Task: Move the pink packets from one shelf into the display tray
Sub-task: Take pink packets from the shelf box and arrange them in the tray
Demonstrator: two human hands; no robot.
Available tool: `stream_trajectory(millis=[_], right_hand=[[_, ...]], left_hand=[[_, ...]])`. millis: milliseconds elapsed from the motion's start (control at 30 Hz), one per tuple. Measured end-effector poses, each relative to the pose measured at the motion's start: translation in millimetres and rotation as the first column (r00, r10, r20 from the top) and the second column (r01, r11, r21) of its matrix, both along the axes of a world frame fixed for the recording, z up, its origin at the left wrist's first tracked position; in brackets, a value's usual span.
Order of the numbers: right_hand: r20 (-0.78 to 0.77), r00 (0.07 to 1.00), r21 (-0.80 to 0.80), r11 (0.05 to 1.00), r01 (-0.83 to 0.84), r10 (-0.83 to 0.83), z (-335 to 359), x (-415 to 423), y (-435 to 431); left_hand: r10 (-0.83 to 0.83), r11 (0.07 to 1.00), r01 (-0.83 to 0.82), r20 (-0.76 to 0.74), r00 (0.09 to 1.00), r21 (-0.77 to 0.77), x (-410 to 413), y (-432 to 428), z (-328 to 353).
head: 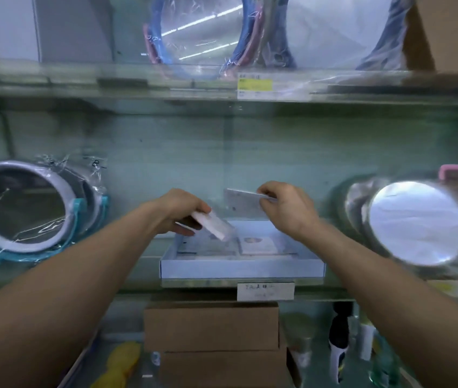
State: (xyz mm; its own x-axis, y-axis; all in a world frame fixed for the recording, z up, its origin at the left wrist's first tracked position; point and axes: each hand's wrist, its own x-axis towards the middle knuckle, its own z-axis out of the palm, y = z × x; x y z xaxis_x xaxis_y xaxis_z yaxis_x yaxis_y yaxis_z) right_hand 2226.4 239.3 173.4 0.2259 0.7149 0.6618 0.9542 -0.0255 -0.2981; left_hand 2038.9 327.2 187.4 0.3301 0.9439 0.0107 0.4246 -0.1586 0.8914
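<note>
Head view: left hand [178, 211] grips a packet [214, 224] angled down into the tray [239, 268] on the shelf [149, 264]; right hand [286, 208] pinches a second packet [243, 203] by its edge above, apparently next for placing.

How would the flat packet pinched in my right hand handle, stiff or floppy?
Probably fairly stiff: the flat pale packet juts sideways from the right hand without drooping. Likely light, since a fingertip pinch at one end carries it. Blur hides its surface.
</note>
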Motion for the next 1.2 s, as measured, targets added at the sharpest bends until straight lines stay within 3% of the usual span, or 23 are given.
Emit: stream_trajectory(millis=[167, 300, 367, 467, 667, 1067, 1133, 1200], right_hand=[[0.040, 0.970, 0.080, 0.967, -0.243, 0.240, -10.7, -17.7, 11.4], [0.006, 0.966, -0.044, 0.966, -0.257, 0.257, -17.1, -13.5, 18.0], [-0.178, 0.962, -0.146, 0.961, -0.233, 0.207, -17.4, -8.7, 16.2], [-0.495, 0.849, -0.224, 0.917, -0.329, 0.184, -15.7, -6.6, 10.4], [-0.738, 0.653, -0.200, 0.869, -0.452, 0.170, -13.0, -3.4, 1.2], [-0.731, 0.666, -0.091, 0.945, -0.313, 0.150, -21.7, 0.4, 13.9], [-0.583, 0.810, -0.200, 0.954, -0.222, 0.066, -21.1, 1.4, 12.8], [-0.306, 0.952, -0.317, 0.944, -0.092, -0.010, -17.7, -1.0, 9.1]], left_hand=[[-0.066, 0.977, 0.085, 0.099, 0.993, -0.194, -1.0, 1.2, -5.0], [-0.029, 0.967, 0.082, 0.216, 0.976, -0.242, 2.0, 2.2, -14.9], [-0.012, 0.966, 0.082, 0.274, 0.962, -0.244, 2.8, 5.0, -16.6], [-0.032, 0.966, 0.098, 0.266, 0.963, -0.238, 4.4, 8.0, -17.2], [-0.070, 0.970, 0.125, 0.254, 0.965, -0.208, 6.8, 11.0, -21.1], [-0.120, 0.967, 0.166, 0.226, 0.967, -0.194, 2.5, 15.9, -23.3], [-0.116, 0.967, 0.162, 0.230, 0.966, -0.194, 3.1, 15.0, -23.0], [-0.113, 0.967, 0.165, 0.252, 0.961, -0.196, 5.0, 14.4, -23.4]])
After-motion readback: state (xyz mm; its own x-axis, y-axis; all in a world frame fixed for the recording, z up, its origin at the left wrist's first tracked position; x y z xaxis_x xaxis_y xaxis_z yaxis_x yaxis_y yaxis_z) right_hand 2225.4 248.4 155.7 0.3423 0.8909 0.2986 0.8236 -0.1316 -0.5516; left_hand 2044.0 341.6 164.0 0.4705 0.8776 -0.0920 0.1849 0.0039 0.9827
